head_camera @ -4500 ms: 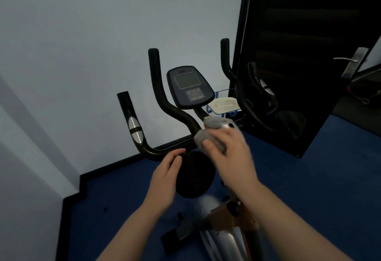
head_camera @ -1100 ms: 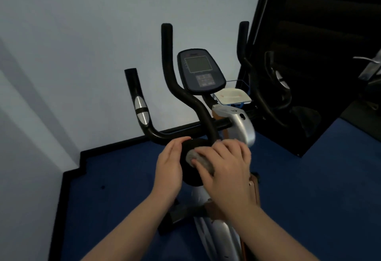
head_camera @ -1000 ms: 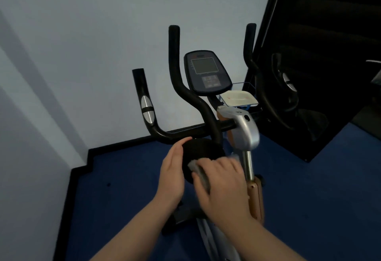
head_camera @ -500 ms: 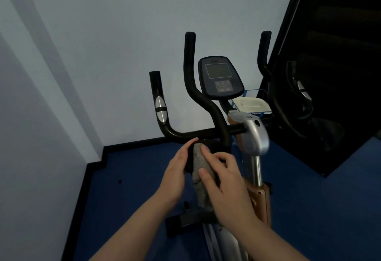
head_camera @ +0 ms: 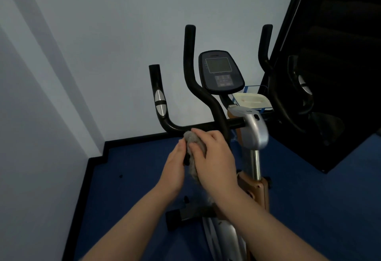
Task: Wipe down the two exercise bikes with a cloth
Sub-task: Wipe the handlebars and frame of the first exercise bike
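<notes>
The pale wall (head_camera: 103,33) fills most of the view, and the blue floor (head_camera: 309,209) lies under it. A dark mirror (head_camera: 340,33) stands on the right. In the corner stands the exercise bike (head_camera: 254,128), with a silver neck and an orange post. Its black handlebars (head_camera: 206,125) rise up and bend. Between them sits the screen (head_camera: 220,72). A little white tray (head_camera: 250,99) sits just behind it. The right hand (head_camera: 214,153) presses the grey cloth (head_camera: 194,143) against a dark round part just below the crossbar. Its fingers curl over the cloth and hold it there. The left hand (head_camera: 175,159) touches the left edge of that same dark part with straight fingers and grips nothing. Only one bike shows here, so I think the job is far from done. The cloth hangs loose below the hand. It could slip and drop to the floor if the fingers let go a bit. The hand could also bump the screen buttons if it wipes too high. The low, dark parts are easy to miss.
</notes>
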Demonstrator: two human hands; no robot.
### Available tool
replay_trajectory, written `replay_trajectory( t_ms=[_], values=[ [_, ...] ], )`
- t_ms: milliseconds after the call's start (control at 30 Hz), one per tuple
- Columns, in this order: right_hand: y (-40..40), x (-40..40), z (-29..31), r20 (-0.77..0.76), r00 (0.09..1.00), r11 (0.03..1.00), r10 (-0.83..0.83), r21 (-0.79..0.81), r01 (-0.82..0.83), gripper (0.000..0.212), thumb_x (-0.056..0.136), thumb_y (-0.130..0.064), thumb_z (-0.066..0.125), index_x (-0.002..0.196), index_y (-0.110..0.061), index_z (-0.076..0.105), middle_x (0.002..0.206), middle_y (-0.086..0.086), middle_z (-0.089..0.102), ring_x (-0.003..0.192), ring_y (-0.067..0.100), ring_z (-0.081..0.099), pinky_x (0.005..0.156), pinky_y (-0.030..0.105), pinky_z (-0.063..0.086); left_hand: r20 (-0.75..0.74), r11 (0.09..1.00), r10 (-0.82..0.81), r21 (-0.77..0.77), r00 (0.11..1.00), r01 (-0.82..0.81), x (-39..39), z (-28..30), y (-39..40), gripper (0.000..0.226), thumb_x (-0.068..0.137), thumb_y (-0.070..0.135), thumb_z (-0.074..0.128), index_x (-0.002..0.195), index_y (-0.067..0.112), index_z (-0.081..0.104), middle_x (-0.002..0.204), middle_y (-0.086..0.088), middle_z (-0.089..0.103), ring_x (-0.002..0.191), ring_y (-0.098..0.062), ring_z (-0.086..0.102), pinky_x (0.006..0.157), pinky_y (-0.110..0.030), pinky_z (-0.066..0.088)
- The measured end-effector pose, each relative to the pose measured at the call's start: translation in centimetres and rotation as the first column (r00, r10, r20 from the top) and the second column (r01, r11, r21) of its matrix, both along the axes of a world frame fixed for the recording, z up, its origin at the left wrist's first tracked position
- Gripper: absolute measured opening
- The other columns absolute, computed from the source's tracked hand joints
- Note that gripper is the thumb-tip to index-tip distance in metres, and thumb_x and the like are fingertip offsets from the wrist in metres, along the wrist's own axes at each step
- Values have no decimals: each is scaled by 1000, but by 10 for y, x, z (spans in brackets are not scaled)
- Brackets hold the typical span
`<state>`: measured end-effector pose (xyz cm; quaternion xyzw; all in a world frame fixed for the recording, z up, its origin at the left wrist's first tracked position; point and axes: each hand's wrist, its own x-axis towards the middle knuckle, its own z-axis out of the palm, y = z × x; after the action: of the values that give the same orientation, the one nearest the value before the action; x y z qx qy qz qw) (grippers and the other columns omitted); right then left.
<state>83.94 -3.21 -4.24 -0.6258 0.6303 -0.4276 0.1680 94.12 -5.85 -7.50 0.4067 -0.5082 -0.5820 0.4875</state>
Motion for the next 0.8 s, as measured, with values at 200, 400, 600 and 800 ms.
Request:
replay_trajectory(
  t_ms=[200, 400, 600, 800],
  values=[
    [17, -3, -10, 59, 997, 998, 44, -53, -41, 31, 95, -31, 57, 125, -41, 59, 98, -21, 45, 92, -4, 54, 76, 12, 47, -43, 999, -34, 1, 998, 34, -3, 1, 1, 46, 100, 40, 27, 130, 22, 57, 110, -4, 72, 105, -14, 67, 80, -18, 53],
    [11, 0, -2, 50, 997, 997, 54, -52, -51, 31, 97, -31, 55, 128, -33, 59, 99, -20, 43, 91, -4, 53, 76, 10, 46, -42, 999, 52, 15, 998, -51, -8, 1, 4, 44, 100, 40, 29, 115, 17, 64, 100, -3, 74, 88, -5, 69, 71, -13, 51],
    [20, -48, 12, -363, 924, 950, -119, -313, -1, 37, 81, -16, 72, 117, -23, 67, 103, -5, 58, 92, 14, 53, 66, 29, 50, 218, 993, 79, -101, 973, -58, -5, 21, -18, 35, 105, 20, 38, 104, 23, 72, 97, 9, 74, 95, -5, 67, 73, -8, 46],
    [3, -35, -11, -566, 788, 931, -243, -365, 25, 31, 83, -23, 66, 115, -24, 69, 103, -6, 64, 91, 18, 51, 75, 30, 36, 447, 998, 66, -50, 892, -49, -18, 31, -40, 42, 105, 31, 37, 88, 18, 73, 88, -2, 72, 87, -16, 66, 81, -32, 48]
  ],
)
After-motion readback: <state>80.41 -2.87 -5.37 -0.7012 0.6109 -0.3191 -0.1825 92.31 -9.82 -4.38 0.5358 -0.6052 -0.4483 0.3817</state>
